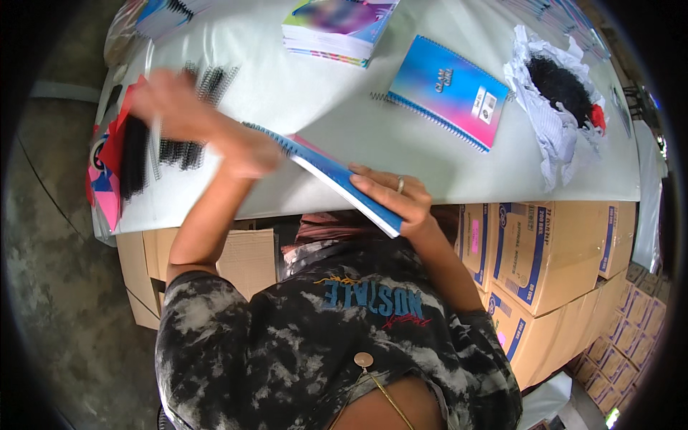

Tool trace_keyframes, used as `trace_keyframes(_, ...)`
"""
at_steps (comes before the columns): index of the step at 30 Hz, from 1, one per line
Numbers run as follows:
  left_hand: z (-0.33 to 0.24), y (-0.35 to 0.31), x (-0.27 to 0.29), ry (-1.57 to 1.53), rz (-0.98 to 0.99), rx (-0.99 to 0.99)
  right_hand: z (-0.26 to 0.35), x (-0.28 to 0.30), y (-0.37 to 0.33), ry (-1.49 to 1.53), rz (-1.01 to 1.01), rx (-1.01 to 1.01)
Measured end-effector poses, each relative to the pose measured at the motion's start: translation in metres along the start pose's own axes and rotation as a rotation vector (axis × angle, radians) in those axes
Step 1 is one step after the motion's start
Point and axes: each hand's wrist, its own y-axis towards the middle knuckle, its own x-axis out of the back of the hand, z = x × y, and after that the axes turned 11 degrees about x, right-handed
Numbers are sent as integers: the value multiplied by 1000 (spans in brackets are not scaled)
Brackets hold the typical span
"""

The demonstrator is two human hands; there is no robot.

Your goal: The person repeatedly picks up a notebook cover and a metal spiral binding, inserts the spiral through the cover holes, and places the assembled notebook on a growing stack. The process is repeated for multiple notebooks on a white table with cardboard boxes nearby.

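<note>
My right hand [394, 195] grips a blue-covered notebook [344, 183] by its near right part, thumb side on the cover. The notebook is held tilted over the table's front edge, and a dark spiral coil [264, 131] runs along its far left end. My left hand [197, 118] is bent leftward above loose black spiral coils [183, 152]. Motion smears its fingers, so whether they hold anything cannot be made out. To the right, a blue and pink spiral notebook [448, 93] lies flat, with coil wire sticking out past its corners.
A stack of notebooks [330, 39] stands at the far middle of the white-covered table [315, 93]. White cloth [555, 140] with a black tangled bundle [562, 86] lies at right. More black coils [134, 154] and a red piece [107, 190] sit left. Cardboard boxes [537, 251] are piled below right.
</note>
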Motion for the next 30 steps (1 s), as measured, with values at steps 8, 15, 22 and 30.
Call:
trace_keyframes(8,-23,23,-1,-14,-32,-73,-3,5,0,26,-12,-17)
trace_keyframes(15,-20,-6,-16,-59,-60,-287,-2,10,-9,-59,-81,-54)
trace_keyframes(22,-43,-10,-23,-12,242,-481,-6,9,-5,-82,-144,-154)
trace_keyframes(30,-59,-2,-29,-136,259,-159,-11,5,-2,-124,-141,-107)
